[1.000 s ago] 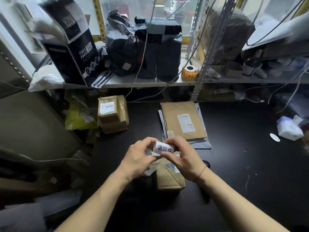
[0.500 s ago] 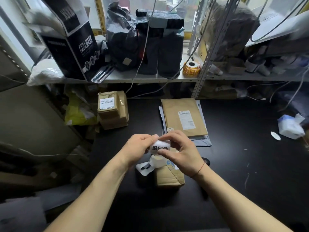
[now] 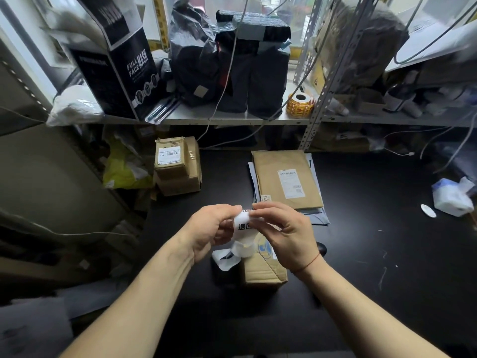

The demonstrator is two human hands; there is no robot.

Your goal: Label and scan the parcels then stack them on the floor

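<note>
A: Where's the label?
B: The white label [image 3: 242, 224] w/ black print is up in the air btw both hands, just above the small parcel [image 3: 263, 271]. The left hand [image 3: 209, 228] pinches its left edge and the right hand [image 3: 286, 236] its right edge. Each grip is narrow, thumb & fingertips closed on the label.
A: Anything hanging off it?
B: A white backing strip [image 3: 241, 248] curls down from it to the parcel's top-left corner.
A: And the parcel itself?
B: Brown cardboard, on the black tabletop [image 3: 374, 254], right under the hands. The right hand & wrist hide most of its top. There's blue print on it, unreadable.
A: What else is around?
B: Just behind the fingers, a flat brown envelope [image 3: 284, 182] w/ a barcode slip lies on some grey mailers [image 3: 320, 218]. At the tabletop's far-left corner are stacked cartons [image 3: 178, 164], the smaller one on top, barcode up. A yellow bag [image 3: 124, 169] sits beside them, off the left edge. On the right there's a white tissue pack [image 3: 450, 197] w/ a small white oval [image 3: 428, 211] just beside it.
A: Above?
B: A shelf [image 3: 232, 118] carries a black "FULL FACE MASK" box [image 3: 124, 68], black bags [image 3: 232, 60] & an orange sticker roll [image 3: 299, 104] next to a metal post [image 3: 327, 81]. Cables [image 3: 227, 73] hang across the bags and drop behind the tabletop.
A: Anything in the way?
B: The fingers cover part of the label's print, so only a few characters show.
</note>
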